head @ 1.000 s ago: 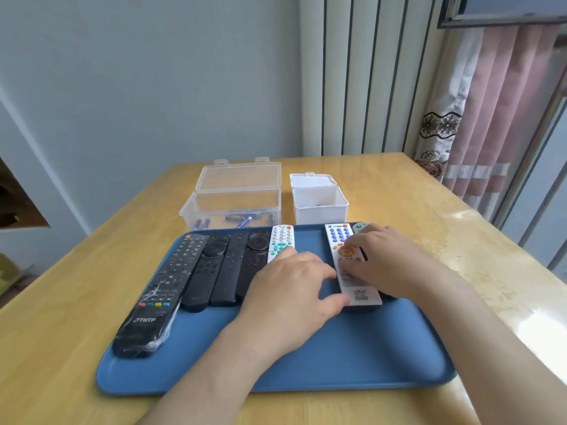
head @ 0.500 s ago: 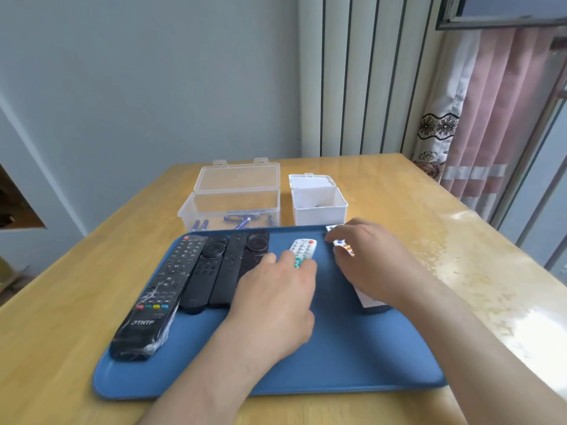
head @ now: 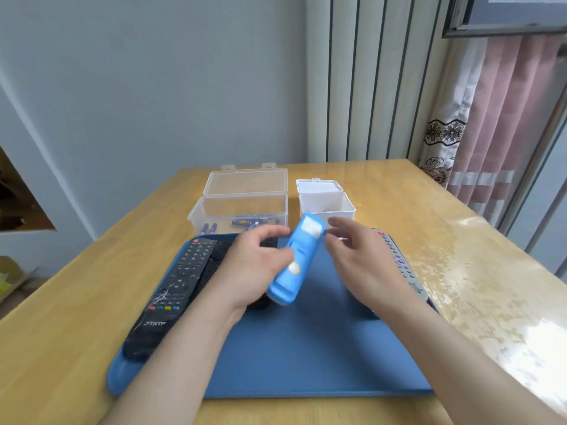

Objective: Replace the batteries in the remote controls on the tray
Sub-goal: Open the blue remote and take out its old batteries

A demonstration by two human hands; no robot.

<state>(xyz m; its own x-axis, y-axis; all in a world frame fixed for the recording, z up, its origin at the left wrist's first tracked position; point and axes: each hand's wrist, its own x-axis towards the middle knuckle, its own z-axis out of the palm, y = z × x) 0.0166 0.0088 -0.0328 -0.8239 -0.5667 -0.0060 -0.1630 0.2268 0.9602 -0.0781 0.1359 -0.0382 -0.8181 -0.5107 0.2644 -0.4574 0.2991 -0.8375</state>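
The left hand point(head: 254, 266) grips a blue-backed plastic remote control point(head: 297, 256), tilted above the flat blue tray point(head: 306, 348); the right hand point(head: 359, 259) hovers beside it, fingers loosely spread, empty; past the tray's far edge, an open clear plastic box point(head: 214, 210) holds blue batteries point(head: 242, 222); the small white tub point(head: 337, 207) alongside holds something dark.
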